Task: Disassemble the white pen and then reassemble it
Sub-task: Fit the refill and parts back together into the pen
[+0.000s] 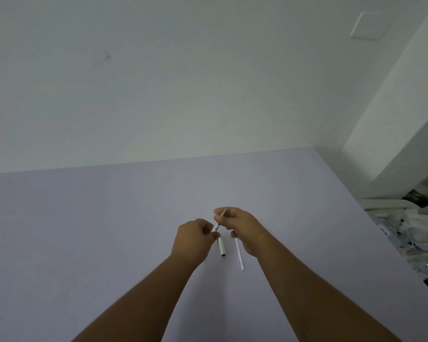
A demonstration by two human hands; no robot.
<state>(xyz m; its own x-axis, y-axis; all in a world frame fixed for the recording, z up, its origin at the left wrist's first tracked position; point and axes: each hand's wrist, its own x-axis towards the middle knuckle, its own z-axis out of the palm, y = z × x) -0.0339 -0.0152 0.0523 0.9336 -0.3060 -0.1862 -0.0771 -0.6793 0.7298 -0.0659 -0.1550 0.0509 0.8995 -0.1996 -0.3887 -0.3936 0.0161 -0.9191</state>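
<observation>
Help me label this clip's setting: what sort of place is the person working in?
Probably a home or small workroom, not a lab: a plain lavender table against a bare white wall, a wall plate high up, and a cluttered bin of white items at the right. Both hands work on the white pen.

The left hand (194, 236) covers the middle of the white pen (221, 246), so where the parts join is anyone's guess. The right hand (242, 230) hides the top of the thin refill (239, 255). Both forearms run off the bottom edge. The pile (405, 233) at right is cropped and too blurry to identify.
</observation>
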